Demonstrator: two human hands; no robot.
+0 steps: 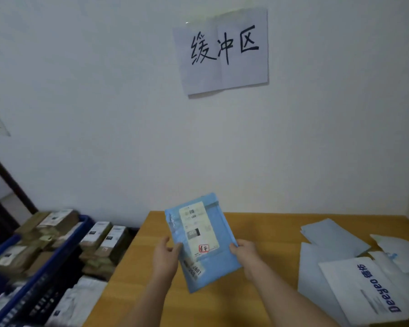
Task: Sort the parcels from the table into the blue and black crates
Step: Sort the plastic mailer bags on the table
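Both hands hold a blue parcel [202, 241] above the tabletop [257, 232] near its left edge: the left hand [166, 256] and right hand [247, 257] each pinch a side edge with curled fingers. White envelopes [354, 274] lie toward the right edge. Left of the tabletop sits a blue crate [57, 253] of boxes. A paper sign [224, 50] hangs on the wall.

White wall [104, 90] (paper sign [224, 51] taped up).
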